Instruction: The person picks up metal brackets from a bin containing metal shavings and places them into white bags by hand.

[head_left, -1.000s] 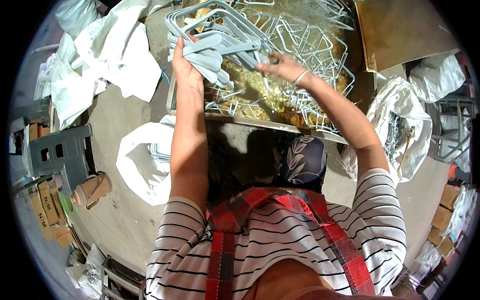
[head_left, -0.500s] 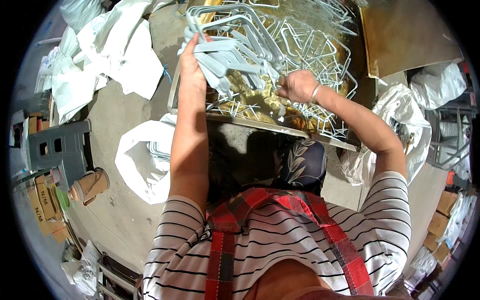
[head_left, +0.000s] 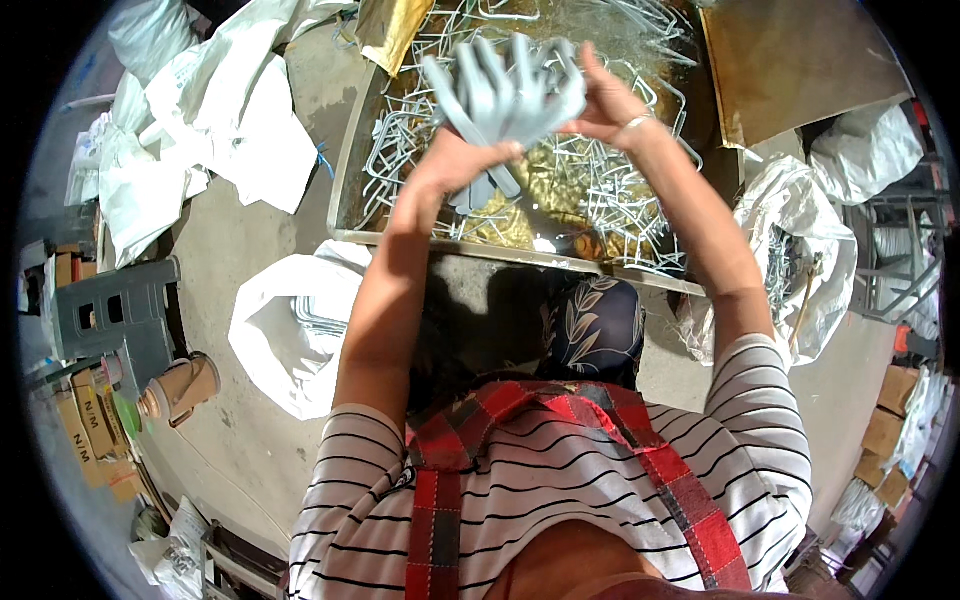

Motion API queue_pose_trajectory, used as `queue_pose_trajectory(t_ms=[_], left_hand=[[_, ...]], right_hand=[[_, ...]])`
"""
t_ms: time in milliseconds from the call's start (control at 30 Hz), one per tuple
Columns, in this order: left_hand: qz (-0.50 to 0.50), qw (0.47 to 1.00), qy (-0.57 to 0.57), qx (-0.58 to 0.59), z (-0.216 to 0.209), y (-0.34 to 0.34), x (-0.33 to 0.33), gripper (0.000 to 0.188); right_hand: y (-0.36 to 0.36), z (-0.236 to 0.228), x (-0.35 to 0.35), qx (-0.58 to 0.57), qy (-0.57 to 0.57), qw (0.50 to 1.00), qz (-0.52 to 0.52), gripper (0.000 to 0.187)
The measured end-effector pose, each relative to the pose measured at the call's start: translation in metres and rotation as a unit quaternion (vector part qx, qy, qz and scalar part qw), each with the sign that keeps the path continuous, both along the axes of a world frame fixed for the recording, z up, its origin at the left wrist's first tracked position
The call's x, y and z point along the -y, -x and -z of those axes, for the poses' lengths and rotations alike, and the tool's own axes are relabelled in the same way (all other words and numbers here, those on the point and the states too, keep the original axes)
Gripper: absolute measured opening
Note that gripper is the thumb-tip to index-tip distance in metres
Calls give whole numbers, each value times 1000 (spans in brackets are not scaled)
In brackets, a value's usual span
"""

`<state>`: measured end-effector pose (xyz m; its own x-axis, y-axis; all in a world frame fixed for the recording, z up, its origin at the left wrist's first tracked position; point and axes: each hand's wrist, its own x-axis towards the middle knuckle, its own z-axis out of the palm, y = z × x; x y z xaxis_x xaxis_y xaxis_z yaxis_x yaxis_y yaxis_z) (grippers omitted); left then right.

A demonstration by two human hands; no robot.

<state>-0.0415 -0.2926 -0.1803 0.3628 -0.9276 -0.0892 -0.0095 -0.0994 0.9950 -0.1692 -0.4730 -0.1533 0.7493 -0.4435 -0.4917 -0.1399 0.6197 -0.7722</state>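
A bundle of grey U-shaped bent metal brackets [head_left: 505,105] is held up over a shallow metal tray [head_left: 500,256], slightly blurred by motion. My left hand [head_left: 455,165] grips its lower left side, thumb across the front. At the bundle's right side is my right hand [head_left: 612,108], closed against the ends of the brackets, its fingers partly hidden behind them. Below, yellowish liquid [head_left: 550,190] shows in the tray, with many loose thin bent metal pieces [head_left: 630,205] lying tangled in it.
An open white sack [head_left: 262,330] holding similar bent pieces [head_left: 320,312] stands left of my legs. Another white sack [head_left: 835,235] with metal pieces is at the right. A brown board [head_left: 800,70] borders the tray's far right. A dark plastic stool [head_left: 120,310] stands far left.
The bundle has moved right and turned, its brackets now fanned upward. My right hand has risen from the loose pieces to the bundle's right side.
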Motion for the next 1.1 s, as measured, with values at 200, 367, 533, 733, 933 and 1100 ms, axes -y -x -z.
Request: queue_pose_trajectory(t_ms=[200,367,533,733,933,1100], left_hand=[[48,994,58,75,10,23,5,53],[57,995,82,15,6,26,8,35],[-134,957,35,-255,7,-2,4,33],[-85,861,129,-484,19,-32,-1,86],[-157,868,122,-456,-3,-15,-6,17],[-121,889,130,-421,-4,-19,-20,26]], right_hand=[[-11,18,-11,76,-60,995,-34,23],[1,29,-3,80,-65,994,-23,24],[20,1,-21,84,85,993,16,25],[36,-28,-71,-9,361,863,-353,25],[38,-3,-67,-43,490,723,-486,38],[30,-2,-27,3,428,875,-224,73]])
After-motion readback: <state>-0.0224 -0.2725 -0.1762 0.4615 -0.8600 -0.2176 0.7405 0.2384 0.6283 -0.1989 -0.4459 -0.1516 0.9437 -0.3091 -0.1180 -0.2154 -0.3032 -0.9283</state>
